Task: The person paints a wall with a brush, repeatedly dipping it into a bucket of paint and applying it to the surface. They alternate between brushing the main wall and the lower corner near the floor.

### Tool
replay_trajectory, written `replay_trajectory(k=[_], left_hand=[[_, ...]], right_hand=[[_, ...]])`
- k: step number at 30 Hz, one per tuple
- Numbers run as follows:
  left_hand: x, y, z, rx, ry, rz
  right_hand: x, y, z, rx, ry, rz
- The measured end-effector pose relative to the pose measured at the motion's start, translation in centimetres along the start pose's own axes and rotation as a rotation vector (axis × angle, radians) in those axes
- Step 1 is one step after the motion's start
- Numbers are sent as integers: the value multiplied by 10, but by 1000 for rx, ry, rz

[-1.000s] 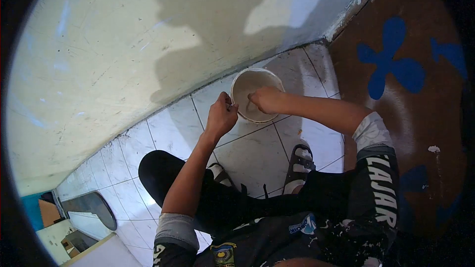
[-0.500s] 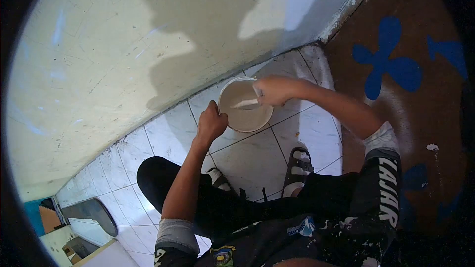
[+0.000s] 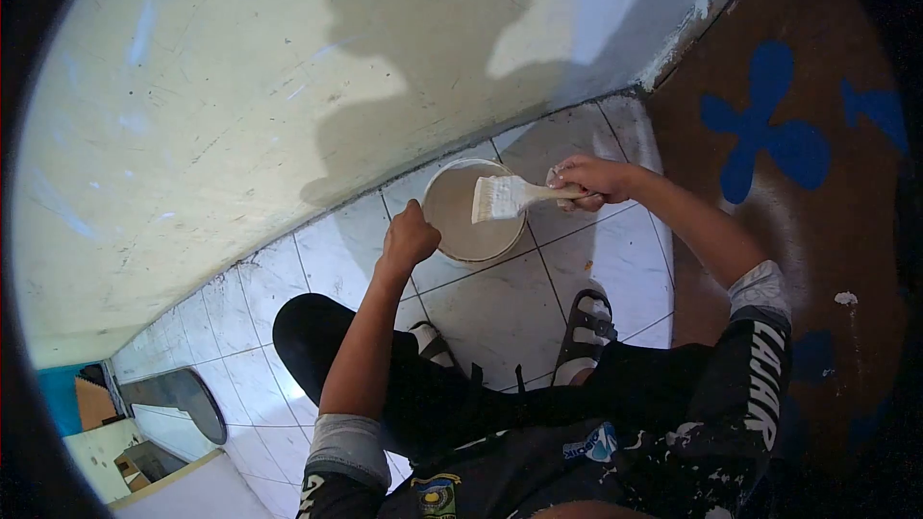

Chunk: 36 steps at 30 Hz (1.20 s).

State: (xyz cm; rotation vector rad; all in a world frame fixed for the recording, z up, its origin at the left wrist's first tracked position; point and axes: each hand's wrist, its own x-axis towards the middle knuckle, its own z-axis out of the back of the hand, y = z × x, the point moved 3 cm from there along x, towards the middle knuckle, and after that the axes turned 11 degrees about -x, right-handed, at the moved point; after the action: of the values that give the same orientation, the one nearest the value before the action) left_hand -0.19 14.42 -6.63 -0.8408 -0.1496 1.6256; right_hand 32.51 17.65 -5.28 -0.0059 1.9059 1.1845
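Note:
A paintbrush point(image 3: 511, 199) with white paint on its bristles lies across the view above a round bucket point(image 3: 444, 242). My right hand point(image 3: 590, 183) is closed around its wooden handle, to the right of the bucket. Pale paint point(image 3: 453, 207) fills part of the bucket. On the bucket's left rim, my left hand point(image 3: 411, 236) grips the edge with its fingers wrapped over it. The bucket stands on the white tiled floor between my feet and the wall.
A cream wall point(image 3: 221, 86) with cracks and bluish streaks rises just beyond the bucket. To the right is a brown surface point(image 3: 692, 259) with a blue flower shape point(image 3: 766, 125). My sandalled feet point(image 3: 585, 332) are close below the bucket. A dark, rounded flat object point(image 3: 197, 404) is at lower left.
My right hand has lifted the paintbrush from inside the bucket and moved right, so the whole brush now shows above the rim. My left hand stays on the bucket.

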Motion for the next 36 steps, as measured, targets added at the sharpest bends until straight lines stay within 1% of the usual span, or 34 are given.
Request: replay_trajectory(k=[1,5,7,8,10,11,13,14,16,20,23,25,29,31,32,34,35,36], left_hand=[[0,2,-1,7,4,1],[-3,2,2,45,-3,-2],[-7,-5,5,104,20,23],[-10,-9,6,104,20,7],[-14,-12,8,139,34,24],[-13,-9,7,126,30,5],[-13,-10,7,147,30,-4],[-13,-11,7,162,29,4],[-16,-12,6,155,9,-19],[-14,-14,6,157,-3,-56],[-14,-17,4,183,-15,-57],[-14,-19,3,222,-22,-35],[-16,-21,3,223,-26,-30],[-17,-24,5,219,-6,-22],[-17,-23,6,220,-7,-22],[-14,-20,4,219,1,-17],[-14,-20,3,217,5,-17],[-14,-19,3,226,5,-19]], right_hand=[[-1,-2,0,37,42,-6],[-9,6,-2,109,84,62],[-25,24,-1,235,-128,151],[-29,25,5,234,-143,157],[-35,30,22,220,-196,351],[-36,27,25,223,-211,360],[-36,17,40,285,-508,425],[-30,8,43,289,-519,436],[-23,-21,59,176,-930,366],[-11,-48,76,231,-1016,315],[-9,-40,78,218,-1032,296],[-7,-24,76,228,-1031,346],[-14,12,66,176,-1083,343],[-30,36,56,265,-1044,400],[-39,49,52,265,-1044,400],[-64,78,44,214,-1090,476],[-75,90,38,213,-1091,471],[-87,103,33,238,-1099,515]])
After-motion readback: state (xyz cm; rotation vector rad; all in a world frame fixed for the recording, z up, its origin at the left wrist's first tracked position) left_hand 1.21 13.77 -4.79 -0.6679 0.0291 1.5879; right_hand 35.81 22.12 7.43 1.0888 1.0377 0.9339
